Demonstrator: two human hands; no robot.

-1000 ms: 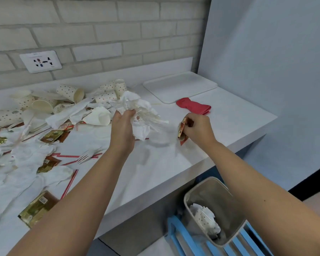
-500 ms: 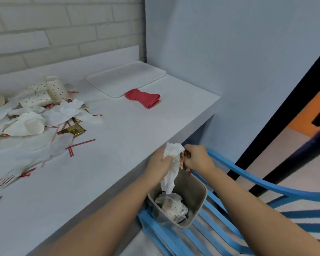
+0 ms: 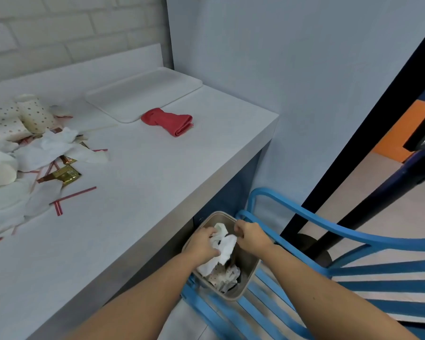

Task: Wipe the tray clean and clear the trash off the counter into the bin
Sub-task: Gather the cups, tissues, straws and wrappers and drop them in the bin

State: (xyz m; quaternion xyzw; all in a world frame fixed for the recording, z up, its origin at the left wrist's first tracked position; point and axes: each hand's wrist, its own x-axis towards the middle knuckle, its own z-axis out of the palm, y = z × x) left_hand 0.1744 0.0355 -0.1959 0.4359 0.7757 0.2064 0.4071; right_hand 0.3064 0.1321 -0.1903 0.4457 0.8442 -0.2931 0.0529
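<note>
- L hand (image 3: 203, 244) grips a crumpled white napkin wad (image 3: 225, 247) right over the bin (image 3: 248, 266). R hand (image 3: 249, 238) is curled tight just beside it, over the far rim. Can't tell if it pinches anything, too small to see.
- Bin sits on the slats of a blue chair (image 3: 390, 271), below the counter (image 3: 157, 192) edge, already part full w/ cups & paper.
- Risk: wad lands on that heap, springs back & drops thru the slats to the floor.
- Risk: pressing the trash down tips the light bin off the seat. Nothing appears to brace it.
- Risk: a loose napkin tail snags on fingers & gets dragged out as the hand lifts.
- Lots left at far left of counter: dotted cups (image 3: 35, 114), napkins, gold sachets (image 3: 65, 176), striped strips. Bin prob. overfills before it's all in.
- Tray (image 3: 142, 94) lies at the far end by the wall, red cloth (image 3: 168, 121) just beside its near edge.
</note>
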